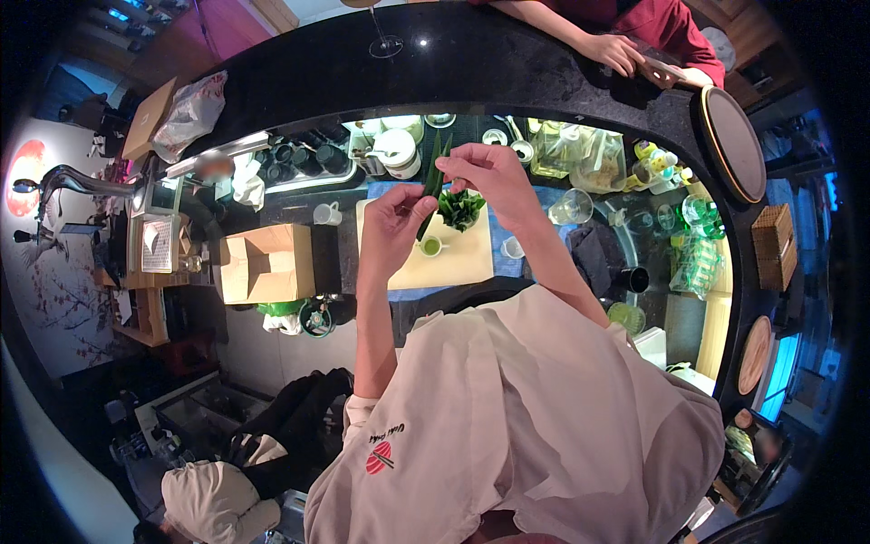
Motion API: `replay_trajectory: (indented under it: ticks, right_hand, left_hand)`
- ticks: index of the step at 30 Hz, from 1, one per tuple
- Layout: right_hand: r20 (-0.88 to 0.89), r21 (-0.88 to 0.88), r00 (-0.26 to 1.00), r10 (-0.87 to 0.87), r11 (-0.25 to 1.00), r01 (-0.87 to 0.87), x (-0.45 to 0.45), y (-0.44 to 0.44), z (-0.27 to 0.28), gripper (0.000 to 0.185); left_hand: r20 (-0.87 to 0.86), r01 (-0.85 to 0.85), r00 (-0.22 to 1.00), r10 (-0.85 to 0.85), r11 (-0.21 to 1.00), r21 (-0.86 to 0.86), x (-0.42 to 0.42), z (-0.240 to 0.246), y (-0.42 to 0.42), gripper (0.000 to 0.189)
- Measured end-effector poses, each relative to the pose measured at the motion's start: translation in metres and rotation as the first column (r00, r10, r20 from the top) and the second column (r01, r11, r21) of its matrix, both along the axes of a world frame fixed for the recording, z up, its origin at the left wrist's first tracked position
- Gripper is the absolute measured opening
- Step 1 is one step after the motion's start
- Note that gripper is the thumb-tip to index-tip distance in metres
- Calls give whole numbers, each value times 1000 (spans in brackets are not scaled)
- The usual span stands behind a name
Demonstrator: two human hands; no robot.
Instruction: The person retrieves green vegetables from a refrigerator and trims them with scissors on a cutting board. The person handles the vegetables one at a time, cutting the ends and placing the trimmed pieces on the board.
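Long green leaves (435, 178) are held up between my two hands, above a pale cutting board (469, 262). My left hand (401, 224) pinches them low down, between thumb and fingers. Higher up, the fingertips of my right hand (484, 173) close on the leaves' edge. Beneath my right hand, a bunch of dark green leaves (461, 209) stands on the board; its base is hidden. A small white cup of green liquid (431, 246) sits just below my left thumb. Blue cloth (506, 234) shows around the board.
An open cardboard box (296, 265) and a white mug (328, 213) lie left. A white tub (396, 155), plastic containers (554, 146) and bottles (652, 168) line the back. Glasses (572, 207) stand right. Across the black counter (476, 64), a person in red holds a phone. Another person in a cap (214, 500) is lower left.
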State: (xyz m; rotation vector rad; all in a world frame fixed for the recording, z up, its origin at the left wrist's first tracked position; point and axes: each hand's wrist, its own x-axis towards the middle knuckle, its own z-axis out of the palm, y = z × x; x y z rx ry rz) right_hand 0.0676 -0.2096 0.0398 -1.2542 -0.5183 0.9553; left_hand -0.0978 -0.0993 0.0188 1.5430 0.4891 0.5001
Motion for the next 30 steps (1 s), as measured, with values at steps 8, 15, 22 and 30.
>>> replay_trajectory:
  ticks: [8,15,22,30]
  right_hand:
    - [-50,155,990,129,981,-120,5,0,3,25]
    - [96,108,992,87,989,-98,-8,2,0,22]
    - [432,84,897,-91,995,61,-19,8,-4,22]
    - [337,82,935,-115,992,92,-25,9,-1,21]
  left_hand:
    - [118,36,993,2,948,-317,0,6,-5,23]
    - [59,-5,998,28,933,-359,1,15,-13,25]
    - [33,-72,997,72,997,11,0,5,-11,20]
    - [33,-33,999,42,970,-241,-2,12,-14,20]
